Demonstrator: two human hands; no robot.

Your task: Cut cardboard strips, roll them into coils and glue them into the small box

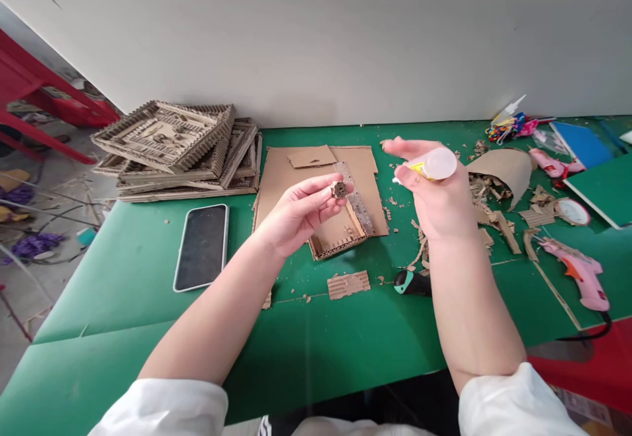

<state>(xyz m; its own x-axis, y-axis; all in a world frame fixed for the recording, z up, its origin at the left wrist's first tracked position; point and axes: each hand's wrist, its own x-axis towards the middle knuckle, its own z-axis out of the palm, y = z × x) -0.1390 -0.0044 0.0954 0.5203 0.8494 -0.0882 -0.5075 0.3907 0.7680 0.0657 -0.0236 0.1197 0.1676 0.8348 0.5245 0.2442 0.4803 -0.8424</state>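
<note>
The small round cardboard piece [339, 190] sits near the middle of the frame, pinched between the thumb and fingertips of the left hand [296, 215]; its pattern is too small to make out. Just right of it, the right hand [434, 195] has its fingers curled around a small glue bottle [434, 164], with the index finger stretched out above it. The bottle's tip is hidden behind the fingers, so whether it is capped cannot be told. Both sleeves are cut off by the bottom edge.

Behind the left hand, flat cardboard sheets [320, 172] lie on the green table [123, 271], with a ruler [356, 199] across them and a shallow cardboard tray [340, 232] partly covered by the fingers. A phone [201, 246] lies face up left of centre, and a stack of cardboard frames [178, 149] fills the upper left. A cutter [411, 282] is half hidden by the right forearm. Cardboard scraps [488, 205] spread behind the right hand. A pink glue gun [577, 271] lies at the right edge, and a corrugated scrap [348, 284] lies below centre.
</note>
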